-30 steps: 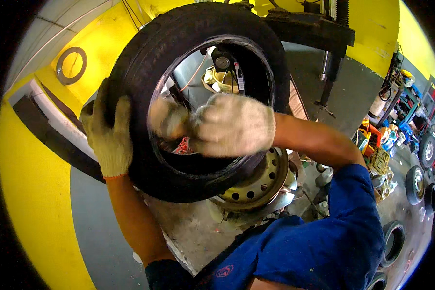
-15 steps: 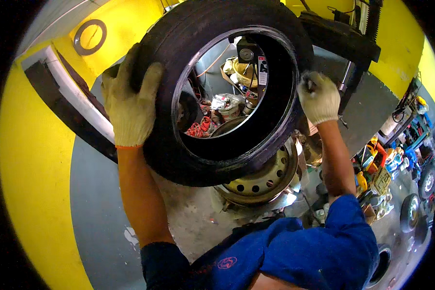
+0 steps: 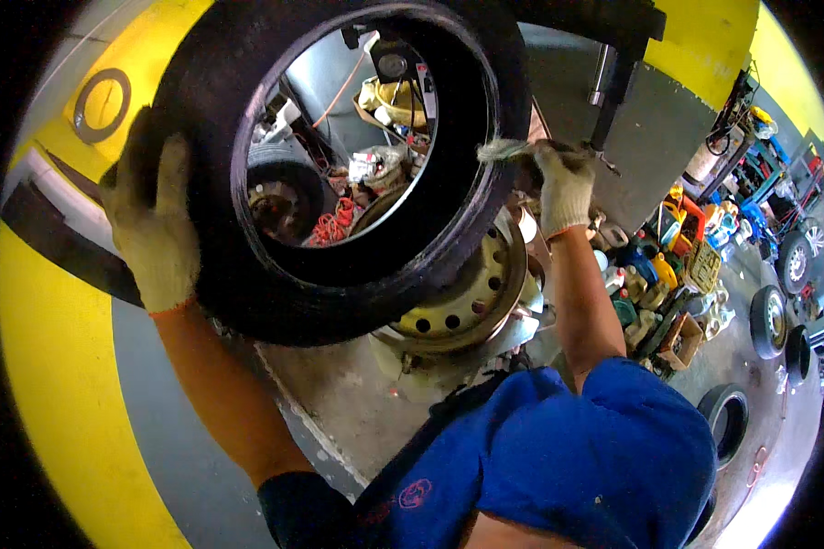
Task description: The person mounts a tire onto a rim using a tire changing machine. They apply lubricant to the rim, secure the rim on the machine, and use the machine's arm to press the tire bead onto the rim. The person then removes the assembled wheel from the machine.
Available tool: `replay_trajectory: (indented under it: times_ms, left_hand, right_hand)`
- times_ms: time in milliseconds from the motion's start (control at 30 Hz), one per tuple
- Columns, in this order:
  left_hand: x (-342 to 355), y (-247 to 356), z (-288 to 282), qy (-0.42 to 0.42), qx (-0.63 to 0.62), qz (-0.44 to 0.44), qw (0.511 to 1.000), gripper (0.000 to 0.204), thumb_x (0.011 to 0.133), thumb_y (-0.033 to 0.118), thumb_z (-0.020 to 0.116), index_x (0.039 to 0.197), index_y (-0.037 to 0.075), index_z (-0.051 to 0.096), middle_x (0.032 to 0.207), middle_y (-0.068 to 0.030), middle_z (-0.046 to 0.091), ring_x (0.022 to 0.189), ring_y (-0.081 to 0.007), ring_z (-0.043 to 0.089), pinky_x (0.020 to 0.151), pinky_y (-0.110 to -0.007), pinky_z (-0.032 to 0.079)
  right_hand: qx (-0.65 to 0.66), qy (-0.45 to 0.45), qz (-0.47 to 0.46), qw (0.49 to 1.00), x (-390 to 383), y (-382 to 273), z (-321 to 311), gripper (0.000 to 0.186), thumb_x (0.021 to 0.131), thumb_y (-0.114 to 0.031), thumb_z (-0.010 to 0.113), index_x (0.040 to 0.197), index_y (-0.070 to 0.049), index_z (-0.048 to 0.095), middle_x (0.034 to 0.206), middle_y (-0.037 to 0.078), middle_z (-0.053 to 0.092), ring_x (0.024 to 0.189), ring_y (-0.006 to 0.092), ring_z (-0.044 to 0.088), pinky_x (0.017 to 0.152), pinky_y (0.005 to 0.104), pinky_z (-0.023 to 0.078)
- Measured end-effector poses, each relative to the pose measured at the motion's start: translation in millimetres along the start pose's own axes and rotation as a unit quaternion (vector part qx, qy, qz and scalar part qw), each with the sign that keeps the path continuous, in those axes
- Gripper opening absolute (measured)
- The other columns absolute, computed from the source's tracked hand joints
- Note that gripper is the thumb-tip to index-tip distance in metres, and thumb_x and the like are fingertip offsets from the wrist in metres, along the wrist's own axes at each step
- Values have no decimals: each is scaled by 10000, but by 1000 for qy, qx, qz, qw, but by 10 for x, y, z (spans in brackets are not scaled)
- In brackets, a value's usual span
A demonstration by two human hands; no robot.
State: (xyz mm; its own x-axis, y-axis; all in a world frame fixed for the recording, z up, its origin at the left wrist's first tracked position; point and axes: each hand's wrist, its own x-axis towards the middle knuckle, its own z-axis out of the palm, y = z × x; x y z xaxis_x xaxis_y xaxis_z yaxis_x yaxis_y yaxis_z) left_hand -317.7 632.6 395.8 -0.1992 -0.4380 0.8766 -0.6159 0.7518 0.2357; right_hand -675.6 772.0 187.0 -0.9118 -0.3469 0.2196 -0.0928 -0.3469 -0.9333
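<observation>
A large black tyre is held up tilted in front of me, its round opening facing me. My left hand, in a pale knitted work glove, grips its left side, thumb on the tread and some fingertips lost in shadow. My right hand, gloved alike, is closed round the handle of a brush. The pale, slightly blurred bristles point left and lie over the tyre's right bead edge. Below the tyre sits a cream steel wheel rim with round holes, partly covered by it.
Behind the opening lie a red coiled cord, a yellow basin and another wheel. A dark machine arm hangs at the upper right. Plastic bottles, a crate and several tyres cover the floor on the right.
The tyre and both hands now appear further left in the picture, as the view has shifted right. The brush in my right hand now shows clearly, its bristles over the tyre's edge.
</observation>
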Motion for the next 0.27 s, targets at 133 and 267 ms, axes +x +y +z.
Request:
replay_trajectory:
  times_ms: [133,267]
  left_hand:
    - [8,-237,23,8,-34,-29,999,498,1035,390,552,1394,49,607,1370,-225,603,1295,-351,547,1099,-396,403]
    - [459,-712,-327,-90,-49,72,992,409,1079,203,393,1445,119,556,1497,-192,508,1326,-371,527,1142,-397,396]
  right_hand:
    - [-1,133,-122,984,75,-75,-142,255,919,-131,702,1102,46,698,1059,80,726,928,196,642,857,346,507]
    - [-39,197,-270,942,236,-465,-234,335,938,-238,716,1137,31,718,1192,128,729,1038,251,686,954,361,525]
